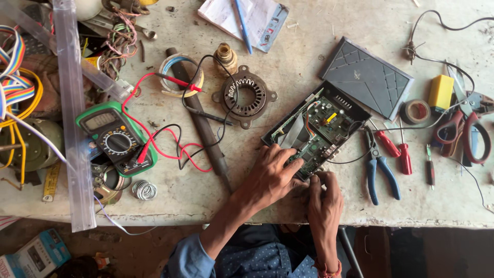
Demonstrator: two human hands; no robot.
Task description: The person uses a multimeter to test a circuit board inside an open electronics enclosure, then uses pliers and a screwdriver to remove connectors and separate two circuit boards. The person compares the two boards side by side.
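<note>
Palm-down, left hand point(270, 172) flat on open electronics box point(315, 128), fingers spread, gripping nothing. Right hand point(323, 193) pinching box's near corner at bench edge point(411, 222); pliers point(380, 167) just right.

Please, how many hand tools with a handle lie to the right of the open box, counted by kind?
Pliers, blue handles: 1
Screwdrivers, red handles: 2
Small screwdriver, dark handle: 1
Scissors, red handles: 1
Total: 5
</note>
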